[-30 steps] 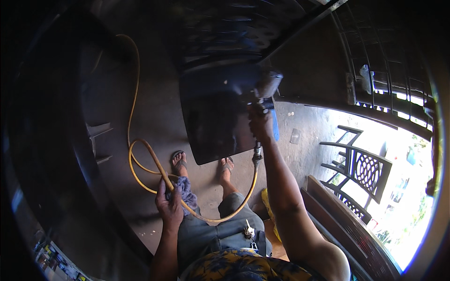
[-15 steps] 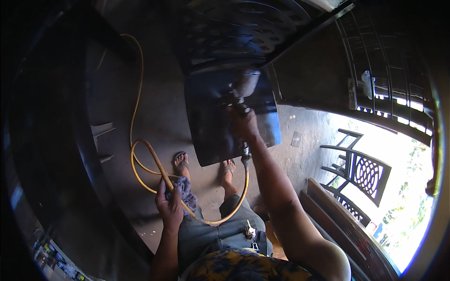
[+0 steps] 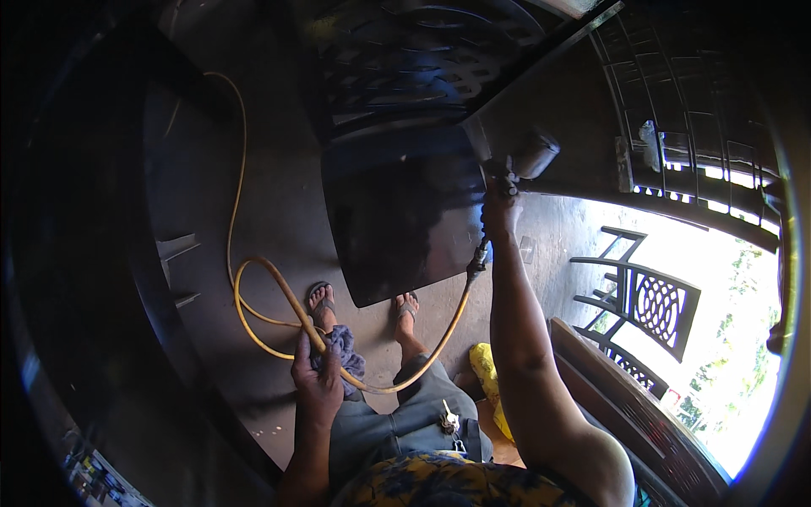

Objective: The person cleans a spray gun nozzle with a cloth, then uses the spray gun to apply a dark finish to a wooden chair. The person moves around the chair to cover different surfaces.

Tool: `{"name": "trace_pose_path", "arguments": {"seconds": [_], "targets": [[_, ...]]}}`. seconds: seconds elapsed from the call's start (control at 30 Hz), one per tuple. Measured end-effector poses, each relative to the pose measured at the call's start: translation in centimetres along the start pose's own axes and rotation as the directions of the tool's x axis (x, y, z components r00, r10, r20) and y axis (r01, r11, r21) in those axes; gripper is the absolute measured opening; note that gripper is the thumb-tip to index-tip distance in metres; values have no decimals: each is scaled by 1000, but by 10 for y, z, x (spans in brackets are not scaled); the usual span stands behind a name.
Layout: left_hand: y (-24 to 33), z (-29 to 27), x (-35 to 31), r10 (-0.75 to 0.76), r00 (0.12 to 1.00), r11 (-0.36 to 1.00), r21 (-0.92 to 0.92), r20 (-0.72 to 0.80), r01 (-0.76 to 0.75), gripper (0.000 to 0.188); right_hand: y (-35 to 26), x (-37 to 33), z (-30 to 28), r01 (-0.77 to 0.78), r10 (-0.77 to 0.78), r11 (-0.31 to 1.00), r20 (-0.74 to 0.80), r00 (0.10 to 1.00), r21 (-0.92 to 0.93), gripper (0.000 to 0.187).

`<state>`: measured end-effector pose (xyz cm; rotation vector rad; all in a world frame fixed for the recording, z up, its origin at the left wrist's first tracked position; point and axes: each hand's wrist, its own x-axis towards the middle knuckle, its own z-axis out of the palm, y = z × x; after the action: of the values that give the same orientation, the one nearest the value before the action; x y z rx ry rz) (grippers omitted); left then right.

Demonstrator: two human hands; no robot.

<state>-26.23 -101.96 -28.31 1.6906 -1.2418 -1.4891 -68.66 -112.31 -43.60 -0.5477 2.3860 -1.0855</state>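
Spray gun (image 3: pixel 517 165) sits clenched in the right hand (image 3: pixel 500 211), aimed at the dark panel (image 3: pixel 405 220) just left; left hand (image 3: pixel 319 380) grips yellow hose (image 3: pixel 253 279) and rag (image 3: pixel 345 348). Best keep passes even, hose slack.

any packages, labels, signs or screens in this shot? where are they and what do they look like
No labels, signs or screens can be made out.
Yellow bag or package: on the floor beside the person's right leg, crumpled, bright yellow; its kind is unclear.
Small pale square patch: on the floor just right of the right forearm, flat and whitish; too small to tell whether it is a label.
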Motion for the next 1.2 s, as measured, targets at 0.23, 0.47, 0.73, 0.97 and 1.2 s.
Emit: {"name": "trace_pose_path", "arguments": {"seconds": [0.23, 0.47, 0.73, 0.97, 1.2], "targets": [[1, -3, -4, -145, 988, 987, -59, 44, 147, 52, -2, -54, 59, 20, -18, 1000, 385, 923, 0, 23], [-8, -4, -3, 4, 999, 1000, 16, -45, -3, 44, -37, -111, 84, 97, -115, 993, 673, 730, 65, 33], [-17, -11, -3, -26, 996, 999, -32, -80, 23, 50, -15, -61, 93, -79, 54, 996, 409, 911, 46, 18], [-13, -12, 2, -23, 998, 999, -46, -52, 21, 50, 18, 18, 43, 275, -269, 961, 152, 951, -22, 18], [-5, -10, 2, -26, 1000, 999, -34, -14, 25, 48, 13, 37, 31, 295, -289, 947, 58, 955, -124, 26]]}}
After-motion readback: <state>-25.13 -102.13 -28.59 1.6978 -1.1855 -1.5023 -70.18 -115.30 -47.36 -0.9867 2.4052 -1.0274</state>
